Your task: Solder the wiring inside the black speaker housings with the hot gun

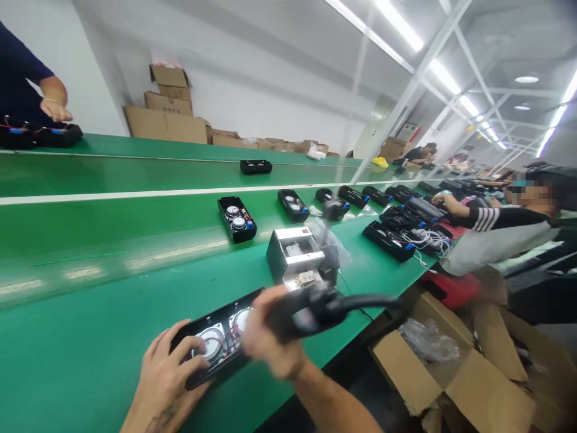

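A black speaker housing (216, 367), with two round silver speaker drivers and thin red wires inside, lies tilted on the green bench in front of me. My left hand (174, 364) grips its left end, thumb and fingers over the rim near one driver. In my right hand (273, 337), closed over the housing's right end, is a black electric screwdriver (297, 316) with a cable leading off to the right. The hand and tool are blurred, and the tool's tip is hidden. Just beyond stands a silver-and-black screw feeder (295, 252).
Open speaker housings (237, 219) line the green conveyor (112, 228), several more at right beside white cables (428, 240). A co-worker's arm (460, 207) reaches in there; another person's hand (56, 109) is far left. An open carton (419, 373) with plastic stands lower right.
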